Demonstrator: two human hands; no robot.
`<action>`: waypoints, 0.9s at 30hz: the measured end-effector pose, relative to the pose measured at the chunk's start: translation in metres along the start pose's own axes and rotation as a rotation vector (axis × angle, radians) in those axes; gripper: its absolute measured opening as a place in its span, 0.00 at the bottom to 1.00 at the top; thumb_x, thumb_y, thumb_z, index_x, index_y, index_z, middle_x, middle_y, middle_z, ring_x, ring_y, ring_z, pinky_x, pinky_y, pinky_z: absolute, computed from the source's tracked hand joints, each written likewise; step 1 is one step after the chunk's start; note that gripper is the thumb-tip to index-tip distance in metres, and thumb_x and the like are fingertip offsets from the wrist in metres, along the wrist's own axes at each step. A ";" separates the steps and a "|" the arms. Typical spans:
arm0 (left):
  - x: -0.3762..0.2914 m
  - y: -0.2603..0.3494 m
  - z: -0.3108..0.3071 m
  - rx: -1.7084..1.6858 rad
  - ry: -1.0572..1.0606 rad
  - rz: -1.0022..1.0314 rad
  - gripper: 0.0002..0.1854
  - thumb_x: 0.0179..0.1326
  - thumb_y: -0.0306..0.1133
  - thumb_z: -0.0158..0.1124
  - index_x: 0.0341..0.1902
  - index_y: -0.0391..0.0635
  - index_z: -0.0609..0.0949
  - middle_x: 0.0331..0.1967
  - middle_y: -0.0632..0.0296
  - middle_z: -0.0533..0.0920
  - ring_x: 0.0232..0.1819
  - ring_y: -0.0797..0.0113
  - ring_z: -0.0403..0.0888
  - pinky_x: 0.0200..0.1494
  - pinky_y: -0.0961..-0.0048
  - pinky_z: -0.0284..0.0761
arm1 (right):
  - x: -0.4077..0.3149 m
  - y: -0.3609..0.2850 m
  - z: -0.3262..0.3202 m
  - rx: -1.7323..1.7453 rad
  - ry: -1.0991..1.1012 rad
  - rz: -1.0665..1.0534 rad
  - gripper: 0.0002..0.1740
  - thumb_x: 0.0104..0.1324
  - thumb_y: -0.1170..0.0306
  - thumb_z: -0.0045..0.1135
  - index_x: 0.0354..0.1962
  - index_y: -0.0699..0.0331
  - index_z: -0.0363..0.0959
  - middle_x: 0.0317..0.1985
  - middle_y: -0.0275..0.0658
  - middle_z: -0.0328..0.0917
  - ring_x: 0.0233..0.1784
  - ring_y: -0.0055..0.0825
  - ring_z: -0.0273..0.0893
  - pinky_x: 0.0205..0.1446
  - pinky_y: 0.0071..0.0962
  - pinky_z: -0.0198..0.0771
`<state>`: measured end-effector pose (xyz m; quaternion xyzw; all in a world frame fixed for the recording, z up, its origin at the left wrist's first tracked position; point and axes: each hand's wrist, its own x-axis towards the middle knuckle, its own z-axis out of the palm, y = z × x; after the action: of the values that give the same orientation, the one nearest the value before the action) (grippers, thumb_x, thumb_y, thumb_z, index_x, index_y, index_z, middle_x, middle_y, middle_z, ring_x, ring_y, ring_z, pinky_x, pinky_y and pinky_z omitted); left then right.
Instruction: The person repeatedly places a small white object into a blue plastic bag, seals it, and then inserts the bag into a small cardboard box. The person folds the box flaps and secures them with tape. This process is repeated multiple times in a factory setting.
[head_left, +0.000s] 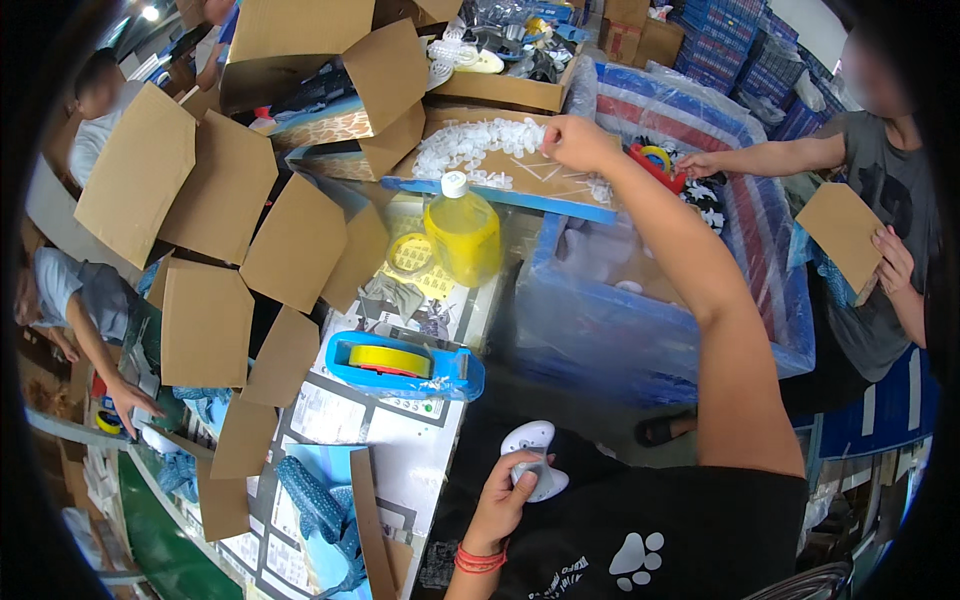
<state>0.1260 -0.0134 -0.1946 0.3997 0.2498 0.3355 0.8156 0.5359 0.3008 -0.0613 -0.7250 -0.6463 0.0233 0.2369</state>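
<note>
Over my dark shirt, my left hand grips a white hourglass-shaped plastic part, which has small holes in its upper end. A greyish, translucent-looking strip crosses its narrow middle. My right hand is stretched out to a shallow cardboard tray with a blue edge. Its fingertips are bunched beside a heap of small translucent white plastic pieces; whether they pinch one is hidden. Thin white sticks lie on the tray below that hand.
A blue tape dispenser, a bottle of yellow liquid and a tape roll stand on the table. Open cardboard boxes crowd the left. A plastic-lined blue crate is under my right arm. A co-worker's hand reaches in from the right.
</note>
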 end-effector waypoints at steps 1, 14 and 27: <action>-0.003 -0.002 0.002 0.006 0.032 0.009 0.11 0.77 0.32 0.55 0.58 0.44 0.75 0.53 0.54 0.79 0.60 0.59 0.80 0.65 0.63 0.72 | -0.009 0.000 -0.011 0.025 0.027 -0.014 0.10 0.59 0.65 0.66 0.31 0.63 0.81 0.32 0.43 0.85 0.37 0.39 0.84 0.44 0.35 0.77; -0.003 0.009 0.012 0.178 0.258 0.133 0.14 0.81 0.41 0.48 0.56 0.45 0.72 0.47 0.62 0.75 0.50 0.70 0.77 0.54 0.72 0.73 | -0.281 -0.148 0.004 0.872 -0.108 -0.447 0.08 0.63 0.74 0.66 0.40 0.64 0.83 0.43 0.39 0.87 0.46 0.30 0.86 0.51 0.30 0.82; -0.130 0.076 0.052 0.343 0.683 0.258 0.12 0.80 0.38 0.51 0.55 0.43 0.74 0.48 0.65 0.76 0.49 0.77 0.70 0.55 0.76 0.68 | -0.342 -0.265 0.071 1.286 -0.077 -1.056 0.15 0.57 0.81 0.70 0.43 0.64 0.84 0.50 0.43 0.84 0.50 0.40 0.85 0.52 0.35 0.82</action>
<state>0.0505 -0.1011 -0.0852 0.4236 0.5068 0.5021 0.5582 0.2110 0.0126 -0.1181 -0.0487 -0.7696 0.2983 0.5624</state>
